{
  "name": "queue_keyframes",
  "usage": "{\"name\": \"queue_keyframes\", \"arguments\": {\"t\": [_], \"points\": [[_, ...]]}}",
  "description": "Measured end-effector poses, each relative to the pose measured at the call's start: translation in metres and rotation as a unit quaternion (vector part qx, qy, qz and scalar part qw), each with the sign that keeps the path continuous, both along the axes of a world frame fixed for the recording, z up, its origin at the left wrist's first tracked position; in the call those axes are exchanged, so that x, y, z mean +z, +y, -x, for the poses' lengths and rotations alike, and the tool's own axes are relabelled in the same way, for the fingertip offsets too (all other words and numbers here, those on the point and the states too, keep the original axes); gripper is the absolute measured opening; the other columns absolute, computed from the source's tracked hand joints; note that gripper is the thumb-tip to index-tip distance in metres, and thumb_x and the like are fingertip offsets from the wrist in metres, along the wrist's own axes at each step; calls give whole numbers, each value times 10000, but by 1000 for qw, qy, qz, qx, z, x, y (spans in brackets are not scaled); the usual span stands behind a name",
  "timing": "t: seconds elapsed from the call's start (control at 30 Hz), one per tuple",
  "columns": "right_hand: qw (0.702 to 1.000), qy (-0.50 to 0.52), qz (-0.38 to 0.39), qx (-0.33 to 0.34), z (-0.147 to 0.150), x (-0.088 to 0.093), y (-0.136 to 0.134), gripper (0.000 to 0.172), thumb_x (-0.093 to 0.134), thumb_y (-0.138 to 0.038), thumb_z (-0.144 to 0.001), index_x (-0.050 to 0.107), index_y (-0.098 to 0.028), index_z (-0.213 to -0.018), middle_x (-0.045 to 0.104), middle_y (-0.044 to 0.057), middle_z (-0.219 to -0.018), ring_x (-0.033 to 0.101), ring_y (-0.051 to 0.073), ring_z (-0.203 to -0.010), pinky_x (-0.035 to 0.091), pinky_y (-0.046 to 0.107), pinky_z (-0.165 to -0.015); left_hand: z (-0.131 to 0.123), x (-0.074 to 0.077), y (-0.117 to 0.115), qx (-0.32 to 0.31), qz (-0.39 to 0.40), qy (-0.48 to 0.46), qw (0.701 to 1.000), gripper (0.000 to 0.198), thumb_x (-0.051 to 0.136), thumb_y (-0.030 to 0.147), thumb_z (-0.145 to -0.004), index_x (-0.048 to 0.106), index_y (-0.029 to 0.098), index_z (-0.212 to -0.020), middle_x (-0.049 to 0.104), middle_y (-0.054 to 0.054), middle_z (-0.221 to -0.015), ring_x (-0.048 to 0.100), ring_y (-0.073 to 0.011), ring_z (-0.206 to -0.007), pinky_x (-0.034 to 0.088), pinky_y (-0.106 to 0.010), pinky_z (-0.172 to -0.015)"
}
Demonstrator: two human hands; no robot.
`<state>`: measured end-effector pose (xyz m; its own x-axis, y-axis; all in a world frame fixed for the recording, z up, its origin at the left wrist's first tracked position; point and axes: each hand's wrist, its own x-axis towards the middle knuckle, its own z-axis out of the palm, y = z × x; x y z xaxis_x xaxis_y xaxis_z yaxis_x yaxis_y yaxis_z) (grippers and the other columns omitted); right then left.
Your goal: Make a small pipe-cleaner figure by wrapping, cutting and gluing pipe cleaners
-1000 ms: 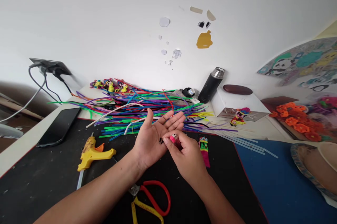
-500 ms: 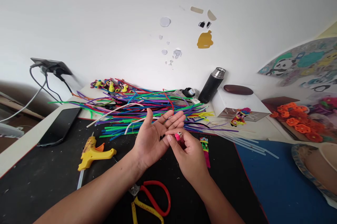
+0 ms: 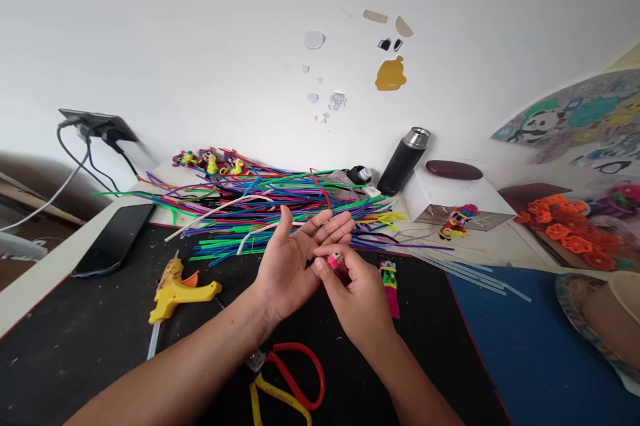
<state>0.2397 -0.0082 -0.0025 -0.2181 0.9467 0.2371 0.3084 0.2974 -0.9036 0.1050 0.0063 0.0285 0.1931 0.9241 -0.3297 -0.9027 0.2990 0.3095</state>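
My left hand (image 3: 290, 263) lies palm up with its fingers stretched out, above the black mat (image 3: 110, 346). Small dark bits (image 3: 310, 262) show on its palm, too tiny to name. My right hand (image 3: 357, 293) is closed, thumb and forefinger pinched together over that palm. A small pink and white piece with a dark spot (image 3: 335, 259) peeks out of its curled fingers; the rest is hidden. Beyond both hands spreads a heap of colourful pipe cleaners (image 3: 225, 219). Right of my right hand lies a green, yellow and magenta pipe-cleaner piece (image 3: 390, 289).
A yellow glue gun (image 3: 175, 293) lies left, near a phone (image 3: 115, 239). Red-and-yellow-handled pliers (image 3: 295, 379) rest in front. A black flask (image 3: 404, 163), a white box (image 3: 455, 193) and a pipe-cleaner figure (image 3: 459, 221) stand at the back right. Clear glue sticks (image 3: 480, 277) lie on the right.
The pink and white piece has turned slightly and shifted a little left in my right fingers. My left hand stays palm up, and the view has barely moved.
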Motion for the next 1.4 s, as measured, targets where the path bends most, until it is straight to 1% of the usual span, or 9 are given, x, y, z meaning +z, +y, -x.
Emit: {"name": "queue_keyframes", "arguments": {"t": [0.13, 0.47, 0.67, 0.87, 0.97, 1.17, 1.23, 1.3, 1.4], "points": [[1000, -16, 3, -1, 1, -1, 1, 142, 667, -301, -970, 772, -226, -1029, 801, 18, -833, 710, 178, -674, 520, 267, -634, -1, -1, -1, -5, -7, 4, 1000, 596, 468, 646, -1073, 706, 102, -1126, 738, -245, -1370, 644, -361, -1396, 440, -478, -1245], [1000, 7, 19, 13, 0, -2, -1, 112, 664, -302, -978, 748, -227, -975, 797, 26, -851, 705, 185, -697, 519, 271, -643, 0, -4, 0, -9, -14, 10, 1000, 595, 497, 657, -1058, 724, 109, -1093, 753, -231, -1341, 677, -349, -1348, 476, -460, -1206], [999, 18, 28, 19, 0, -2, 2, 124, 676, -323, -982, 743, -221, -959, 770, 21, -822, 667, 178, -681, 499, 273, -637, 2, -7, 1, -7, -24, 11, 1000, 630, 461, 669, -1066, 737, 103, -1074, 754, -235, -1345, 707, -347, -1302, 527, -445, -1145], [999, 32, 24, 25, 0, 2, 2, 148, 668, -332, -985, 731, -215, -919, 750, 18, -789, 647, 173, -673, 483, 267, -627, 2, -6, 0, -9, -22, 11, 1000, 648, 467, 693, -1053, 748, 110, -1078, 747, -234, -1369, 698, -347, -1315, 512, -456, -1163], [999, 33, 23, 28, 0, 2, 2, 155, 665, -336, -989, 727, -214, -917, 744, 16, -785, 639, 171, -668, 477, 265, -624, 2, -7, 0, -8, -23, 7, 1000, 686, 431, 708, -1057, 750, 100, -1075, 736, -246, -1382, 690, -356, -1326, 504, -465, -1172], [999, 34, 32, 29, 0, 1, 1, 150, 677, -337, -985, 735, -211, -927, 743, 18, -798, 636, 173, -685, 473, 264, -634, 2, -5, 1, -6, -11, 9, 1000, 615, 479, 656, -1063, 743, 101, -1069, 748, -246, -1347, 709, -353, -1289, 522, -461, -1148], [998, 42, 40, 30, 0, 2, 1, 161, 673, -345, -986, 738, -209, -931, 743, 21, -807, 632, 173, -690, 477, 265, -638, 1, -5, 2, -2, 5, 16, 1000, 600, 473, 641, -1069, 739, 103, -1055, 757, -246, -1319, 725, -351, -1256, 550, -453, -1109], [997, 52, 44, 31, 0, 3, 2, 178, 668, -359, -985, 737, -207, -921, 731, 21, -798, 621, 173, -687, 478, 269, -640, 1, -5, 3, 6, 35, 36, 999, 570, 465, 608, -1084, 735, 109, -1029, 778, -236, -1252, 755, -335, -1181, 595, -432, -1029], [995, 83, 53, 24, -1, 7, 3, 198, 674, -376, -976, 716, -207, -882, 712, 24, -796, 617, 177, -702, 486, 275, -652, 3, -7, 6, 19, 85, 78, 993, 521, 436, 519, -1116, 725, 117, -952, 795, -174, -1002, 789, -265, -899, 646, -362, -797]]}}
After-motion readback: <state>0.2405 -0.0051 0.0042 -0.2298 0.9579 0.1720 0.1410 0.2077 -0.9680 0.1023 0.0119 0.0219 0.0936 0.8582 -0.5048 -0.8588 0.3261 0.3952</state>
